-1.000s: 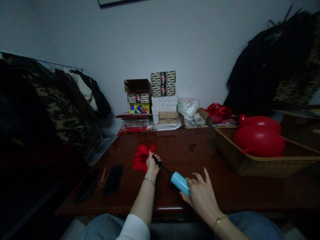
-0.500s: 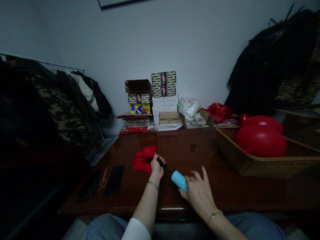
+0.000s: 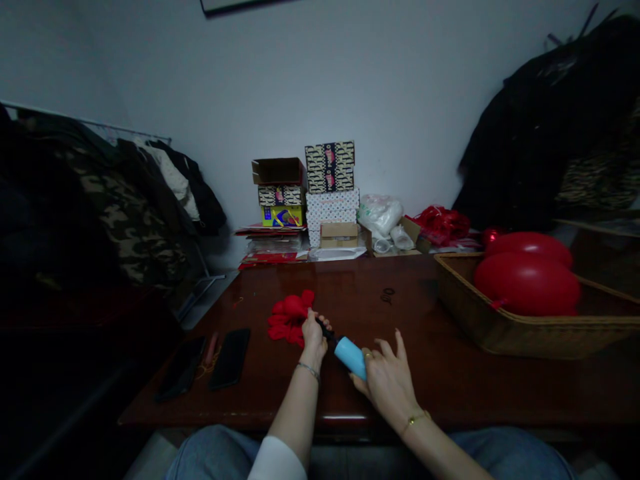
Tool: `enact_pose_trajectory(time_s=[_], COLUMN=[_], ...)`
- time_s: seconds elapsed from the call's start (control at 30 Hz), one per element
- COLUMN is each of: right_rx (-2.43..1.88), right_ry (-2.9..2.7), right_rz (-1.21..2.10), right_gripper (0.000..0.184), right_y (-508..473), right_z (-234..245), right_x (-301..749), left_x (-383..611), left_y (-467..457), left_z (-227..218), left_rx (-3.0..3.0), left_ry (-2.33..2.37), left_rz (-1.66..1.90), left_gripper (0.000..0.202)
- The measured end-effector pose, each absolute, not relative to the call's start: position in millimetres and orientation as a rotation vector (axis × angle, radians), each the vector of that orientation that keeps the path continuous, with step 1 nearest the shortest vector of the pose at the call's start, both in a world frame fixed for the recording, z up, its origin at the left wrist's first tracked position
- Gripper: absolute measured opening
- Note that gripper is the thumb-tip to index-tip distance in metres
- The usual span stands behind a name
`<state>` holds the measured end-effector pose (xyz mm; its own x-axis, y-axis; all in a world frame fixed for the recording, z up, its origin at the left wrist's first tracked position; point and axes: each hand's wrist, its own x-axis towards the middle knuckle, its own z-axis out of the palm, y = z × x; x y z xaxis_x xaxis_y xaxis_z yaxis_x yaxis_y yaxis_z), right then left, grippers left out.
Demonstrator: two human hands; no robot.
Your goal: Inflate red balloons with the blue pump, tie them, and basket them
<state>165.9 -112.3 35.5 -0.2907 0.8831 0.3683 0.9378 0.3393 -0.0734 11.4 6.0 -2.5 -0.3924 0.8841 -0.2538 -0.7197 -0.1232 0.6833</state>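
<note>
A hand balloon pump with a light blue barrel and a black front end lies slantwise between my hands above the table. My left hand is closed around its black end. A small, partly filled red balloon sticks out beyond my left fingers; its neck is hidden in them. Several limp red balloons lie heaped on the table below and to the left. My right hand grips the rear of the blue barrel with thumb and palm, some fingers stretched out.
On the right, a wicker basket holds blown-up red balloons. Two dark phones and a reddish stick-like thing lie at left. Dark loops lie farther back. Stacked boxes and a plastic bag stand behind.
My right hand has pushed the blue barrel up and left toward my left hand, so less of the shaft between them shows. The small balloon looks about the same.
</note>
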Motion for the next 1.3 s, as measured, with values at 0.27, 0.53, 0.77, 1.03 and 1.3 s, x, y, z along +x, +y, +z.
enact_pose_trajectory(time_s=[0.27, 0.53, 0.77, 1.03, 1.3], right_rx=[-1.616, -1.641, -1.63, -1.625, -1.605], right_ry=[-2.235, -2.231, -2.297, -2.323, -2.282], right_rz=[-0.198, -0.266, -0.291, -0.31, -0.29], right_gripper=[0.041, 0.038, 0.033, 0.035, 0.043], right_y=[-136.3, -132.7, -115.7, -100.9, -113.6], right_z=[31.5, 34.6, 41.6, 41.1, 32.1], right_x=[197.8, 197.0, 174.7, 158.7, 175.5], left_x=[-4.1, 6.1, 21.6, 23.7, 13.1], left_y=[18.3, 17.7, 6.3, 0.0, 6.6], left_z=[0.0, 5.7, -3.2, -6.8, -10.4], left_rx=[0.254, 0.264, 0.277, 0.279, 0.23], left_ry=[0.901, 0.9, 0.908, 0.904, 0.915], left_rz=[1.785, 1.775, 1.722, 1.733, 1.756], left_gripper=[0.024, 0.025, 0.025, 0.028, 0.026])
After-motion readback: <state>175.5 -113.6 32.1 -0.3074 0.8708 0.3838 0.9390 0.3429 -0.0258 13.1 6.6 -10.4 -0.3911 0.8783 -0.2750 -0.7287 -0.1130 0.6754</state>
